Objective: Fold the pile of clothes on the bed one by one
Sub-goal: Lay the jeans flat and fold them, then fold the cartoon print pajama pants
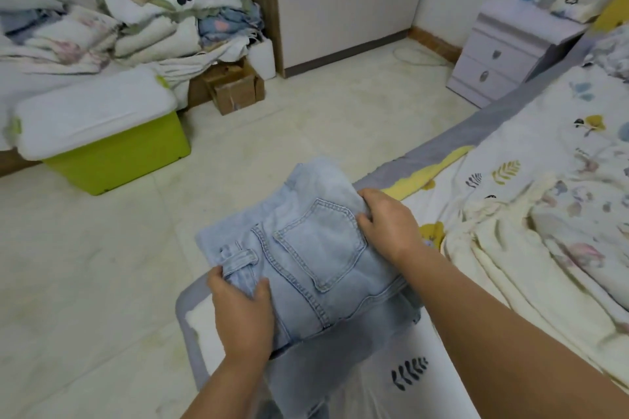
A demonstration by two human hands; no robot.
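A pair of light blue jeans point(306, 248) is folded into a compact bundle, back pocket up, held over the corner of the bed point(510, 153). My left hand point(243, 313) grips the waistband by a belt loop at the bundle's near left. My right hand point(388, 221) holds the far right edge, fingers curled over the denim. A darker grey denim piece point(306, 371) lies under the bundle on the bed corner. A cream floral garment point(531, 248) lies crumpled on the bed to the right.
A green storage box with a white lid point(102, 139) stands on the tiled floor at left. Behind it are heaped bedding point(102, 34) and cardboard boxes point(235, 85). A lilac nightstand point(510, 51) stands by the bed's far end.
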